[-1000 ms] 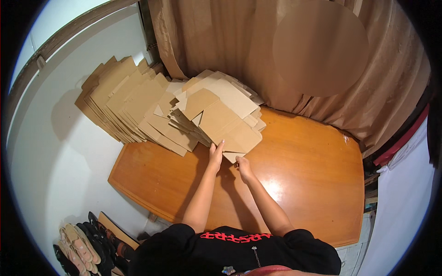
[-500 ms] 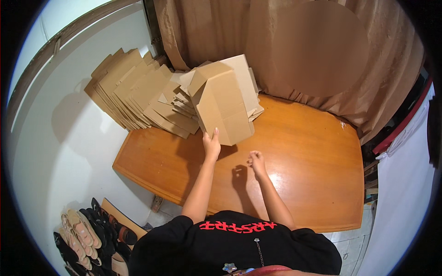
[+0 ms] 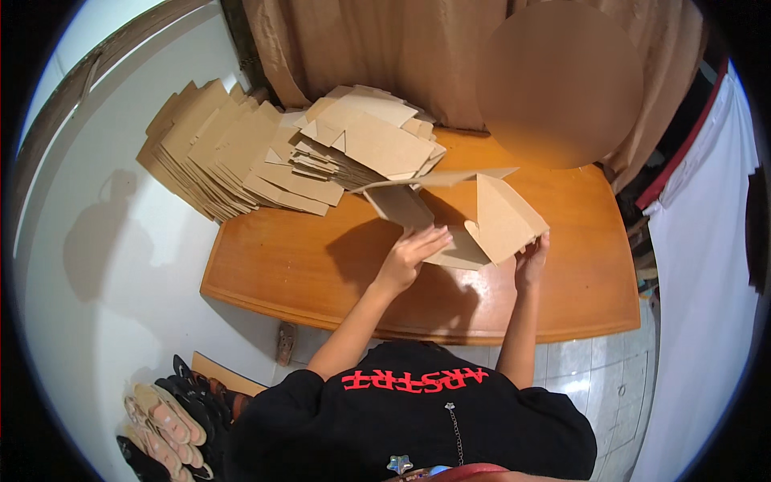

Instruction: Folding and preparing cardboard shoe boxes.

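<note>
A partly folded brown cardboard box (image 3: pixel 458 251) is held tilted over the table between my hands. Its flaps stand up, and one long panel reaches back toward the pile. My left hand (image 3: pixel 414 255) presses long, straight fingers against the box's near left side; its thumb is hard to make out. At the right end, my right hand (image 3: pixel 533 259) grips the box by its lower edge, with part of the fingers hidden behind the cardboard. Close behind the box lies a pile of flattened boxes (image 3: pixel 377 140).
Overlapping cardboard sheets (image 3: pixel 217 149) lean along the white wall at left. The wooden table (image 3: pixel 594 281) extends under my hands. A brown curtain (image 3: pixel 369 48) hangs behind it, and a white cloth (image 3: pixel 699 241) hangs at right. Several sandals (image 3: pixel 173 418) stand at lower left.
The box has come off the pile's front toward me and right, and its flaps have opened up. My right hand, empty before, now grips its right end; my left hand has shifted right.
</note>
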The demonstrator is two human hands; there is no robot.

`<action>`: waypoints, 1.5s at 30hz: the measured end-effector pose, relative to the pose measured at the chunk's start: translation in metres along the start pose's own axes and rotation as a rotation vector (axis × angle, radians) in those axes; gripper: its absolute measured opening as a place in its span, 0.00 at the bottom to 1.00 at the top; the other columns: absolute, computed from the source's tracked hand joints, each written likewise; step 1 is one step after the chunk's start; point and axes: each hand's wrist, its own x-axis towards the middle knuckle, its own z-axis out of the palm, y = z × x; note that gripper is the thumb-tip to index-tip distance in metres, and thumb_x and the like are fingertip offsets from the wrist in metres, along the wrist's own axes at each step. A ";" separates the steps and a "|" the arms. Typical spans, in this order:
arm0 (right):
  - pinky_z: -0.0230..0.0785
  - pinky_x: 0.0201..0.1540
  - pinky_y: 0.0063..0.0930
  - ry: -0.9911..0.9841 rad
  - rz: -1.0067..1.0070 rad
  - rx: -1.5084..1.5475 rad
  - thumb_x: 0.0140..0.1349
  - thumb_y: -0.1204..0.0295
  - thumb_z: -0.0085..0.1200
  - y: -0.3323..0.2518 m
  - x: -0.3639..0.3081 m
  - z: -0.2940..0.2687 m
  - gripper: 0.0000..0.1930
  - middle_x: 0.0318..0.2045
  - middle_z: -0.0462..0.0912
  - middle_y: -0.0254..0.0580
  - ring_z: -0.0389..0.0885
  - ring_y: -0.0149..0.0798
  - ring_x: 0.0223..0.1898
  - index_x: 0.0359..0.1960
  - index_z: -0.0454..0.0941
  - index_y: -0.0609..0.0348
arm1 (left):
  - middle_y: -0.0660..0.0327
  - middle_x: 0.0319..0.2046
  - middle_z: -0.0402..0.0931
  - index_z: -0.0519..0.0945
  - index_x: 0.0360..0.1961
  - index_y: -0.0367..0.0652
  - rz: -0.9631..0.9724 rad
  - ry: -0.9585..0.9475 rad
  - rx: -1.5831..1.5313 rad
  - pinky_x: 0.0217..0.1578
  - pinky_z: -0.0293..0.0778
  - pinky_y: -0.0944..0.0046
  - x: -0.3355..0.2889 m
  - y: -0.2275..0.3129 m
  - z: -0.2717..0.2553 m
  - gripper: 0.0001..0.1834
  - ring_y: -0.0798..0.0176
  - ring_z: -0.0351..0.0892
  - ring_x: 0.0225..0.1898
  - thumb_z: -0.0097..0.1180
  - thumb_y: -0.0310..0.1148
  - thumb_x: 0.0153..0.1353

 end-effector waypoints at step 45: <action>0.72 0.40 0.43 0.247 -0.065 -0.973 0.54 0.74 0.50 0.036 -0.070 -0.136 0.21 0.41 0.73 0.63 0.77 0.58 0.39 0.51 0.66 0.66 | 0.51 0.57 0.60 0.72 0.51 0.35 -0.962 -0.131 0.248 0.56 0.57 0.49 -0.074 -0.008 0.040 0.42 0.52 0.60 0.57 0.67 0.52 0.37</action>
